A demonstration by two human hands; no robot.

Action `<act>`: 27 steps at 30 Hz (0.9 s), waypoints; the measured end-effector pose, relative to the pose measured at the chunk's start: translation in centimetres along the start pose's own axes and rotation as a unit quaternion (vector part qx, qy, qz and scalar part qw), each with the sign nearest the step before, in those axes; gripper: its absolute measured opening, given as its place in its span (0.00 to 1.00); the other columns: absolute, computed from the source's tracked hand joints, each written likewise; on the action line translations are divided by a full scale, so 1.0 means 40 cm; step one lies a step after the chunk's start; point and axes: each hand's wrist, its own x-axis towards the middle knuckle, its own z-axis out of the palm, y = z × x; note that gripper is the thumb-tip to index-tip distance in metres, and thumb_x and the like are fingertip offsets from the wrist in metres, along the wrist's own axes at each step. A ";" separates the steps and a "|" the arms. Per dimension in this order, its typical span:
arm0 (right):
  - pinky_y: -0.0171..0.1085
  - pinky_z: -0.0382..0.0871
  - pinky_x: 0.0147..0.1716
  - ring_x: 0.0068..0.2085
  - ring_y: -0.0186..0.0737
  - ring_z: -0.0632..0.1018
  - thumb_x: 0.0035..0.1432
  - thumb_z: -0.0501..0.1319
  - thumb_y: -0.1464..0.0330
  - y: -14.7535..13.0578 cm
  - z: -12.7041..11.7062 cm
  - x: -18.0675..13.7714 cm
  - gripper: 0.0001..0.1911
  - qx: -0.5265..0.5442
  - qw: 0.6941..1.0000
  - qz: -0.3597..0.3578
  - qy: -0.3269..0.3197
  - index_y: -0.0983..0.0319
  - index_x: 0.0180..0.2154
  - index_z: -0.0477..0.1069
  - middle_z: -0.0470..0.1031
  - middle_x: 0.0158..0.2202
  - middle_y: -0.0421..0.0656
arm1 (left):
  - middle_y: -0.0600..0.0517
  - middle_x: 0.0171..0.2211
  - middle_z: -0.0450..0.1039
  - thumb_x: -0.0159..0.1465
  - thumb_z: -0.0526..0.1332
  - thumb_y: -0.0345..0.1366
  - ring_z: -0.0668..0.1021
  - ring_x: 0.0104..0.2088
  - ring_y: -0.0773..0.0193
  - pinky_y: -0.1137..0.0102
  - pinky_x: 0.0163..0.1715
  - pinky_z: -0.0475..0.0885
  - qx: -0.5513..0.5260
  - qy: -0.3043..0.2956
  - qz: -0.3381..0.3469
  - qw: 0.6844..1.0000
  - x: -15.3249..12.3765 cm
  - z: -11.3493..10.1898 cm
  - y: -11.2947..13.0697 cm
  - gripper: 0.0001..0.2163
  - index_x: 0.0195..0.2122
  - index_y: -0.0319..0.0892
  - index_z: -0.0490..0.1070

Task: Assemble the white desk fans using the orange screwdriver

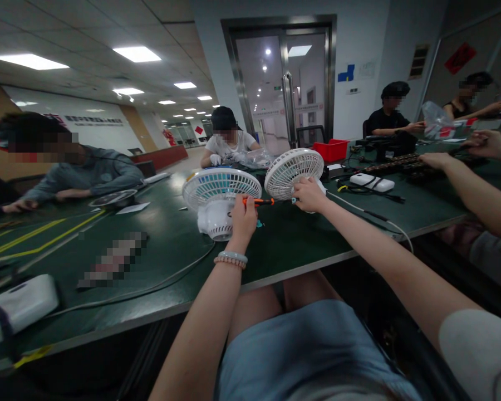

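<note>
My left hand (pixel 242 214) is closed round an orange-handled screwdriver (pixel 259 202), which points right toward the other hand. My right hand (pixel 309 195) grips the lower edge of a round white fan grille (pixel 293 171), held upright above the table. Just left of my left hand stands a small white desk fan (pixel 219 199) with a blue blade behind its grille, resting on the dark green table (pixel 158 245). A beaded bracelet sits on my left wrist.
A white cable (pixel 371 214) runs from the fan area off the right table edge. A white device (pixel 19 305) lies at the near left, a white box (pixel 371 181) and a red bin (pixel 330 149) at the back right. Other people work around the table; one person's arms (pixel 463 184) reach in from the right.
</note>
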 end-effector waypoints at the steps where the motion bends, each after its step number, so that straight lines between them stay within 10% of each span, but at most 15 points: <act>1: 0.46 0.50 0.41 0.47 0.50 0.63 0.55 0.54 0.63 0.000 0.000 0.000 0.14 0.000 1.000 -0.002 0.001 0.62 0.34 0.76 0.71 0.42 0.49 | 0.57 0.18 0.63 0.64 0.46 0.45 0.69 0.20 0.67 0.70 0.23 0.61 0.001 -0.001 0.001 1.000 0.000 0.000 0.000 0.13 0.34 0.42 0.61; 27: 0.45 0.50 0.41 0.47 0.49 0.63 0.54 0.55 0.62 0.004 0.002 -0.001 0.14 0.007 1.000 0.001 0.005 0.62 0.34 0.76 0.71 0.42 0.48 | 0.56 0.18 0.63 0.63 0.48 0.41 0.66 0.16 0.70 0.73 0.17 0.59 -0.075 -0.019 -0.014 0.997 -0.002 0.003 0.002 0.09 0.35 0.42 0.61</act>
